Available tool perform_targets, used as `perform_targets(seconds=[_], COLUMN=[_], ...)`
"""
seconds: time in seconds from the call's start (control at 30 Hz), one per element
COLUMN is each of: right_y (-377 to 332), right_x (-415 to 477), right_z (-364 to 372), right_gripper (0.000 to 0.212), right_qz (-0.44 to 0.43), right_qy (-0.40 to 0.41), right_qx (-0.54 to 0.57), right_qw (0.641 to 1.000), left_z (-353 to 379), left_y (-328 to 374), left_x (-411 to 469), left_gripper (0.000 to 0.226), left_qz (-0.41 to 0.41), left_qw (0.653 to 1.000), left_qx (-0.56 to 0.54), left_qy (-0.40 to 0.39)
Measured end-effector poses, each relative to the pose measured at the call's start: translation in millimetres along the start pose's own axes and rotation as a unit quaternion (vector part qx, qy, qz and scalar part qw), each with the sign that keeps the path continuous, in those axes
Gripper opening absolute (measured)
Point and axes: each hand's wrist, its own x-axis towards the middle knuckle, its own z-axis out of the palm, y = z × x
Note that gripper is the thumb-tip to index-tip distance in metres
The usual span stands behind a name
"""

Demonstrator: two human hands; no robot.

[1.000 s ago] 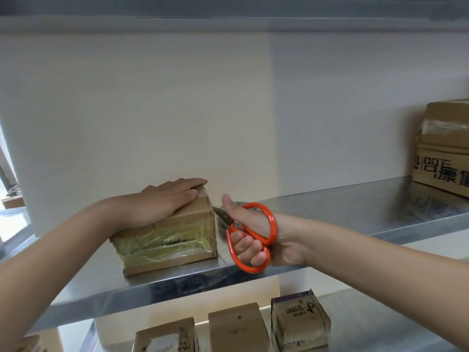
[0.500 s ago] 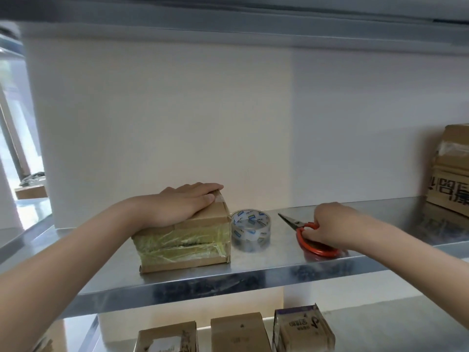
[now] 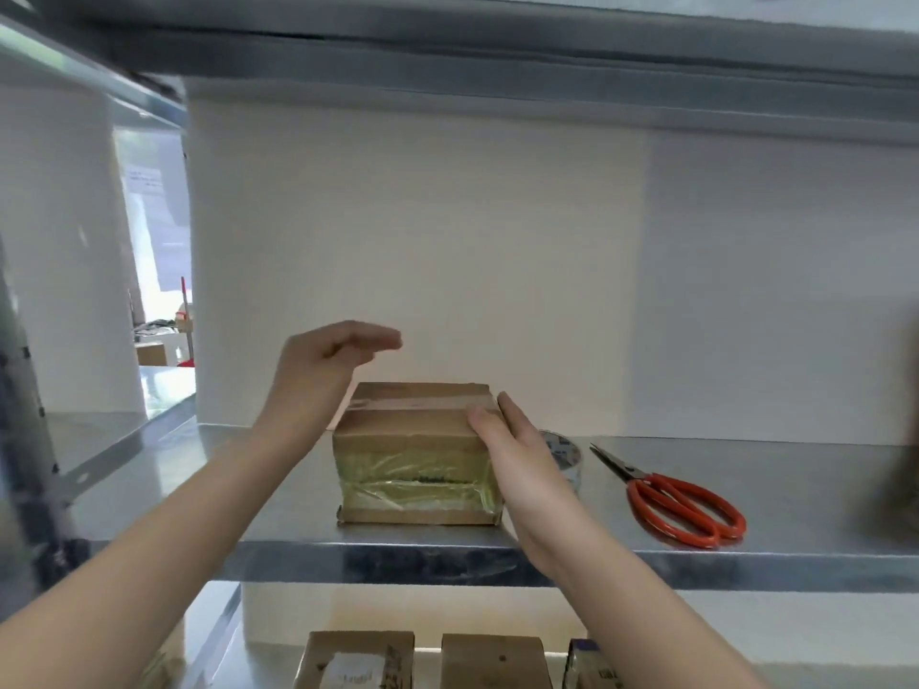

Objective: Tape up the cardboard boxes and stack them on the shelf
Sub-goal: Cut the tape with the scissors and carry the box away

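Your taped cardboard box [image 3: 415, 452] sits near the front edge of the steel shelf [image 3: 795, 494]. Your right hand [image 3: 522, 469] lies flat against its right side, fingers together — clamped on nothing. Your left hand [image 3: 323, 375] hovers above its left end, fingers loosely extended, empty. Tape roll [image 3: 564, 452] and orange scissors [image 3: 681, 502] lie to the right.

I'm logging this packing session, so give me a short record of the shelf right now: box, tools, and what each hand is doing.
box: taped cardboard box standing on the metal shelf
left hand: open, raised above the box's left end, not touching it
right hand: open, flat against the box's right side
tape roll: on the shelf, right of the box, partly hidden by the right hand
scissors: orange-handled, lying on the shelf, unheld
lower shelf: three more boxes
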Motion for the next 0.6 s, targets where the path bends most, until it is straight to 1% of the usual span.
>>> perform_targets(seconds=[0.03,0.07,0.1,0.13,0.17,0.2,0.23,0.3,0.37,0.4,0.43,0.47,0.5,0.53,0.57,0.6], right_y=[1.7,3.7,3.0,4.5,5.5,8.6,8.6,9.8,8.8,10.2,7.3,6.1,11.3,18.3,22.5,19.1], right_x=[2.0,5.0,5.6,6.6,6.7,9.6,9.3,8.1,6.3,9.8,9.3,11.5,18.7,26.2,29.7,25.0], right_z=[-1.3,-2.3,-0.1,2.5,5.4,6.9,8.9,8.2,1.1,-4.0,-6.1,-7.7,-12.0,-16.3,-19.6,-19.9], right_gripper=[0.063,0.060,0.056,0.051,0.047,0.043,0.040,0.042,0.057,0.068,0.081,0.097,0.109,0.112,0.110,0.103], right_qz=[0.002,-0.002,-0.007,-0.014,-0.017,-0.013,-0.005,-0.004,-0.004,0.013,0.030,0.055,0.071,0.082,0.083,0.084], right_qy=[-0.002,-0.004,0.000,0.000,0.005,0.006,0.007,0.004,0.006,0.001,-0.015,-0.032,-0.046,-0.055,-0.057,-0.053], right_qx=[0.007,0.010,0.013,0.009,0.001,-0.008,-0.010,-0.014,-0.040,-0.057,-0.076,-0.093,-0.100,-0.103,-0.122,-0.157], right_qw=[1.000,1.000,1.000,1.000,1.000,1.000,1.000,1.000,0.999,0.998,0.997,0.994,0.991,0.990,0.987,0.983], left_z=[-5.6,-8.9,-8.4,-7.0,-5.2,-3.7,-0.7,3.9,4.3,1.1,-0.2,-3.6,-5.5,-7.4,-8.0,-8.9], left_y=[-12.1,-29.7,-38.9,-46.3,-49.0,-49.2,-43.9,-30.2,-16.6,-17.0,-13.3,-12.3,-10.2,-11.9,-10.0,-9.6], left_x=[-9.1,-19.7,-28.7,-34.6,-41.0,-45.5,-49.7,-57.8,-64.5,-64.6,-65.9,-67.1,-69.6,-73.2,-77.3,-80.2], left_gripper=[0.033,0.025,0.017,0.029,0.049,0.064,0.073,0.084,0.081,0.083,0.084,0.084,0.085,0.086,0.085,0.081], left_qz=[-0.032,-0.077,-0.128,-0.182,-0.211,-0.203,-0.186,-0.156,-0.141,-0.135,-0.123,-0.128,-0.121,-0.120,-0.117,-0.121], left_qw=[0.998,0.995,0.991,0.981,0.974,0.976,0.980,0.987,0.987,0.986,0.987,0.986,0.987,0.987,0.987,0.987], left_qx=[0.024,0.016,-0.024,-0.062,-0.087,-0.079,-0.054,-0.005,0.058,0.086,0.100,0.103,0.104,0.103,0.106,0.104], left_qy=[0.050,0.058,0.035,0.015,-0.006,-0.027,-0.036,-0.049,-0.049,-0.043,-0.026,-0.012,0.007,0.014,0.027,0.037])
